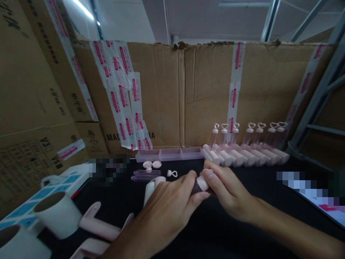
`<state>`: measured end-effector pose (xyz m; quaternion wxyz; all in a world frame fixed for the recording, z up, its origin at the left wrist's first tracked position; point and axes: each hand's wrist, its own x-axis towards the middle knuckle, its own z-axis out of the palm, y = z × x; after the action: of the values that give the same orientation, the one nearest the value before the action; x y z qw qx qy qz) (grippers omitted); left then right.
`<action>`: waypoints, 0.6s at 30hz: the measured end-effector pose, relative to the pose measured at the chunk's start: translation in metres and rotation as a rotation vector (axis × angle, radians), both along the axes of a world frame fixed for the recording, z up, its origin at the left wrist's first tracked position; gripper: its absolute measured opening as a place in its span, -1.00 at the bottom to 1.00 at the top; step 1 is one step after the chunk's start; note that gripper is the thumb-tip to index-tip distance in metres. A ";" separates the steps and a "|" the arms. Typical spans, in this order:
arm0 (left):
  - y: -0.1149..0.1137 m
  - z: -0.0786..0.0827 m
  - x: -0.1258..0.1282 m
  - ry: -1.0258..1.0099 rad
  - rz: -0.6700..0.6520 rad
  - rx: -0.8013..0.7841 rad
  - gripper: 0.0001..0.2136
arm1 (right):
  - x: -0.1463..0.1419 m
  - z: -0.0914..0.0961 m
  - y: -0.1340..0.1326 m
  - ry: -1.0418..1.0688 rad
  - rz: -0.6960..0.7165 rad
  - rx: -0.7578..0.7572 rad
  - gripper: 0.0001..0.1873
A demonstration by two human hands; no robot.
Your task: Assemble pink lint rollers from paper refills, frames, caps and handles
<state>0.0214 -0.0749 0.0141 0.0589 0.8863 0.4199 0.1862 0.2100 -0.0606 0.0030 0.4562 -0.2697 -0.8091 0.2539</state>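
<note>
Both of my hands meet at the centre around a small capped tube. My left hand wraps its fingers round the dark, see-through body of the tube. At its upper end sits a pale pink cap, which my right hand pinches between thumb and fingers. The far end of the cap is hidden by the right fingers. Just beyond the left hand lie a loose pink cap with a heart-shaped loop, clear pinkish tubes and two round pink pieces.
A pink three-compartment tray stands against the cardboard wall. Right of it, pink cylinders lie in a row with several heart-topped tubes upright. White rolls, pink handle-like parts and a white-blue strip are left.
</note>
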 end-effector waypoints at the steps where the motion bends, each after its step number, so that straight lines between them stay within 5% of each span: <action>1: 0.000 0.000 0.000 0.004 0.007 -0.001 -0.68 | -0.001 0.000 -0.001 0.006 -0.007 0.003 -0.68; 10: -0.006 0.004 0.000 -0.031 0.006 -0.038 -0.70 | 0.003 -0.003 -0.006 -0.048 -0.025 0.044 -0.69; 18: -0.009 0.007 -0.001 -0.233 -0.103 -0.237 -0.72 | 0.007 0.000 -0.004 -0.071 0.019 0.147 -0.74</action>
<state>0.0209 -0.0839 0.0209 0.2206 0.8659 0.3833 0.2335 0.2172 -0.0644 0.0030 0.4437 -0.2367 -0.8436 0.1883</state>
